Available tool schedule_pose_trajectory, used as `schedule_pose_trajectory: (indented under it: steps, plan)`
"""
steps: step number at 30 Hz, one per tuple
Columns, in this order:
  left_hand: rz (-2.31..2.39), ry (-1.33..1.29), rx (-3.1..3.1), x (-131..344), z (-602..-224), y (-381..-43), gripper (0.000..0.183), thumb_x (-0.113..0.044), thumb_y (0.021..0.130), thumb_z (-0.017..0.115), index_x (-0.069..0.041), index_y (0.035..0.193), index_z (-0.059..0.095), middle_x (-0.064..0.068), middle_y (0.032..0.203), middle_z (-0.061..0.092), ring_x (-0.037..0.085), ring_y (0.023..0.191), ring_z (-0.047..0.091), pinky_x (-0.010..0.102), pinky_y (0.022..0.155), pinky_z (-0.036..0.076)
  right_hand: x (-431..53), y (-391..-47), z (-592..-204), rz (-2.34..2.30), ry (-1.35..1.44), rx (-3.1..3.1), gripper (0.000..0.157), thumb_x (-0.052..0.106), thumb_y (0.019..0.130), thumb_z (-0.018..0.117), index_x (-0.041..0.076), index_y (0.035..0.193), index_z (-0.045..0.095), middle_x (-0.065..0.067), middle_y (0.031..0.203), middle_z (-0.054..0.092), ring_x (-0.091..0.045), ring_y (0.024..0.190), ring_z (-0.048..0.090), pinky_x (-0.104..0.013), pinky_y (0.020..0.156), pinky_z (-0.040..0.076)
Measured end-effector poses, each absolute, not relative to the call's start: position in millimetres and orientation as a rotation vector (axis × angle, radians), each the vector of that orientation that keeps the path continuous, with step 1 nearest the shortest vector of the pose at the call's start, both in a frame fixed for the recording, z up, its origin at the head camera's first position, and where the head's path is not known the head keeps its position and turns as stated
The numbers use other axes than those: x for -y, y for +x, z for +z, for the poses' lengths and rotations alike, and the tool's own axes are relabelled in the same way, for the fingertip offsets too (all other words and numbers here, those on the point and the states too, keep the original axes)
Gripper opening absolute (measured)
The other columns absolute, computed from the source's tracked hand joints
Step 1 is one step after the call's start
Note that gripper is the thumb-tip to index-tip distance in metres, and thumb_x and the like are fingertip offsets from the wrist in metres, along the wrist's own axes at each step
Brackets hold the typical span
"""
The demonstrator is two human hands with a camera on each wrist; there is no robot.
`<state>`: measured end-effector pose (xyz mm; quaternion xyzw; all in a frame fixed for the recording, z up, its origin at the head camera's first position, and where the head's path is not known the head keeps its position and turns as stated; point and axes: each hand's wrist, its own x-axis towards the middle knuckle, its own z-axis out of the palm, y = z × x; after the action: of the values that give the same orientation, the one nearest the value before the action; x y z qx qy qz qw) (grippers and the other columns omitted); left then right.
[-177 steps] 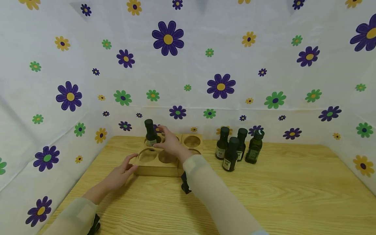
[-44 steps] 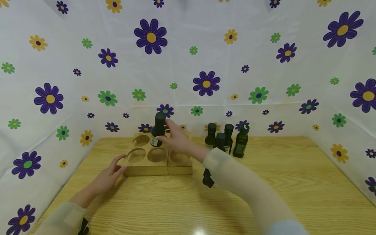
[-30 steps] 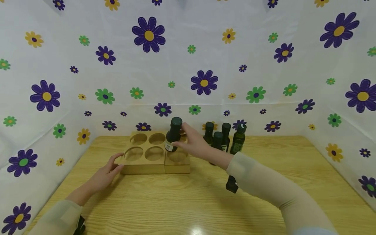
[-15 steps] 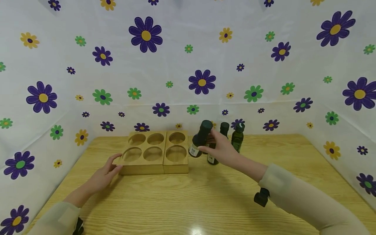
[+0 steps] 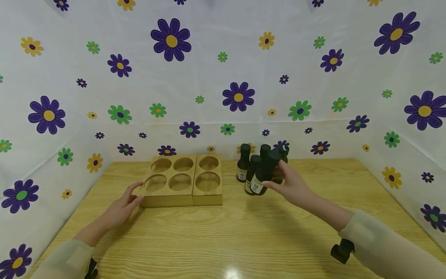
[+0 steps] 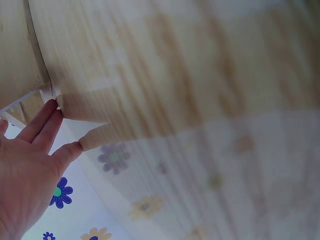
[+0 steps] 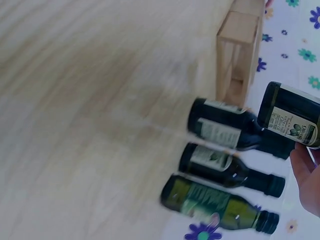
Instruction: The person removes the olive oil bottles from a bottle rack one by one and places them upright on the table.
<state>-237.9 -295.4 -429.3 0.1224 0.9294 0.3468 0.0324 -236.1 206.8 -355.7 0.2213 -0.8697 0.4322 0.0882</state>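
Note:
My right hand grips a small dark glass bottle with a black cap and pale label, tilted with its cap to the right. It overlaps several standing bottles in the head view. Among these are a dark one at the left, another close behind the held bottle, and a green-glass one at the right, partly hidden. The right wrist view shows the held bottle in the fingers. My left hand rests its extended fingertips on the left front corner of a wooden four-hole holder.
Against the four-hole holder's right side stands a narrower two-hole wooden block. No bottle sits in any of the round holes. A wood-grain table carries everything, and a flower-print cloth hangs behind and at both sides.
My right hand has carried the bottle from the holder's back left hole, rightward over the two-hole block, to the group of bottles. The left hand has stayed at the holder's corner.

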Motion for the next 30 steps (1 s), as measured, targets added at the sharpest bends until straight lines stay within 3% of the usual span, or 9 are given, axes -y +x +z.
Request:
schedule_pose_trajectory:
  steps: [9, 16, 30]
  plan:
    - [1.076, 0.363, -2.855, 296.6, -431.2, -238.2, 0.055, -0.038, 0.106, 0.038, -0.015, 0.151, 0.017, 0.036, 0.129, 0.051, 0.046, 0.110, 0.056, 0.056, 0.082, 0.045, -234.5, -230.6, -368.3, 1.196, 0.631, 2.604, 0.060, 0.008, 0.087, 0.074, -0.002, 0.137, 0.043, -0.019, 0.113, 0.062, -0.035, 0.102, 0.060, -0.050, 0.088, 0.049]
    - [1.074, 0.389, -2.863, 296.5, -431.4, -239.5, 0.054, -0.037, 0.106, 0.038, -0.015, 0.151, 0.018, 0.034, 0.127, 0.053, 0.047, 0.111, 0.055, 0.060, 0.085, 0.043, -248.0, -231.5, -377.5, 1.164, 0.561, 2.617, 0.054, 0.009, 0.088, 0.073, -0.003, 0.134, 0.045, -0.021, 0.114, 0.060, -0.039, 0.103, 0.060, -0.051, 0.087, 0.049]
    - [1.078, 0.408, -2.861, 297.1, -432.1, -240.1, 0.054, -0.036, 0.107, 0.038, -0.013, 0.151, 0.018, 0.034, 0.127, 0.053, 0.048, 0.112, 0.055, 0.060, 0.085, 0.044, -249.8, -256.8, -397.2, 1.109, 0.492, 2.686, 0.053, 0.014, 0.089, 0.072, -0.007, 0.130, 0.045, -0.025, 0.116, 0.057, -0.042, 0.106, 0.057, -0.052, 0.088, 0.048]
